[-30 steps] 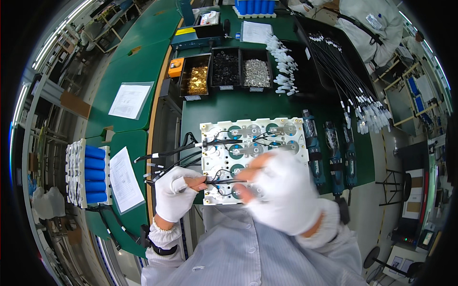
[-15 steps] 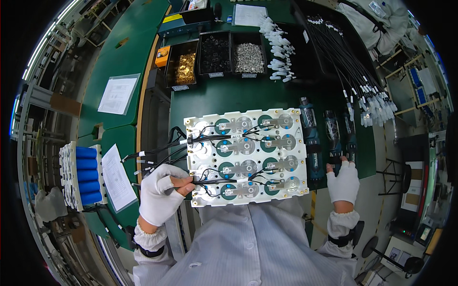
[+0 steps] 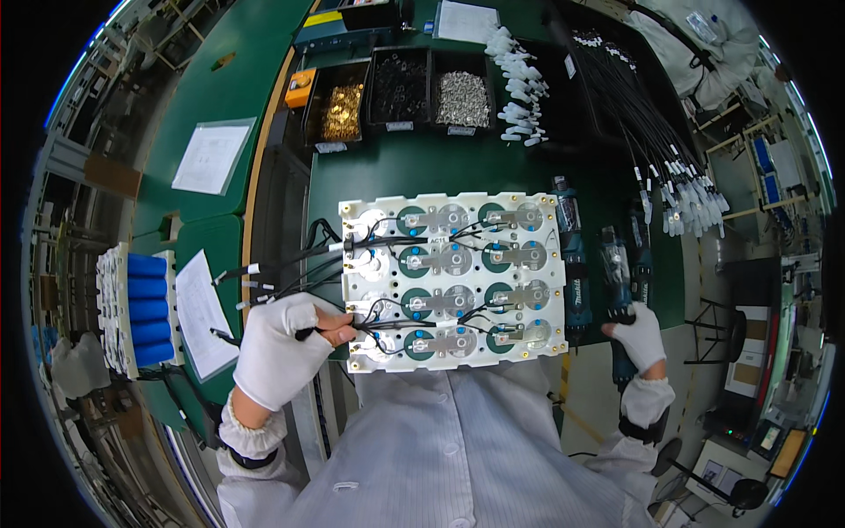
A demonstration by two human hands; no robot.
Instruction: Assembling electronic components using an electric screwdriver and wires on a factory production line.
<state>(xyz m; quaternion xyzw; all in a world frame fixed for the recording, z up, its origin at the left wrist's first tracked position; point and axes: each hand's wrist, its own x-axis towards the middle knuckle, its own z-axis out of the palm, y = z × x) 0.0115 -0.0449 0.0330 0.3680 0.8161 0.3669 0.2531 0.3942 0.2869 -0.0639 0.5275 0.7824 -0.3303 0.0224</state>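
Two-handed work at a rectangular white plastic panel (image 3: pixel 359 283)

Shows the panel at centre, at the near edge of a dark green tabletop (image 3: pixel 405 169), with flat grey strips (image 3: pixel 431 303) set across it in four rows

Pinches, between the thumb and fingers of the left hand (image 3: pixel 283 348), in a white fabric glove with bared fingertips, a bundle of thin black cables (image 3: pixel 387 325) just at the panel's left edge

Closes the fingers of the right hand (image 3: pixel 639 339), gloved alike, around the lower part of a teal-and-black cylindrical power screwdriver (image 3: pixel 615 264), to the right of the panel and apart from it; flanks this tool with a second teal-and-black screwdriver (image 3: pixel 576 286) on its left, close by the panel's right edge

Includes, beyond the panel, black bins of small gold-coloured pieces (image 3: pixel 342 114), small black pieces (image 3: pixel 399 92) and small silver-coloured pieces (image 3: pixel 462 99); to their right, a heap of translucent white plastic sleeves (image 3: pixel 521 88)

Includes also, at far left, a white-framed block of blue cylinders (image 3: pixel 148 308) beside a white paper sheet (image 3: pixel 206 317)
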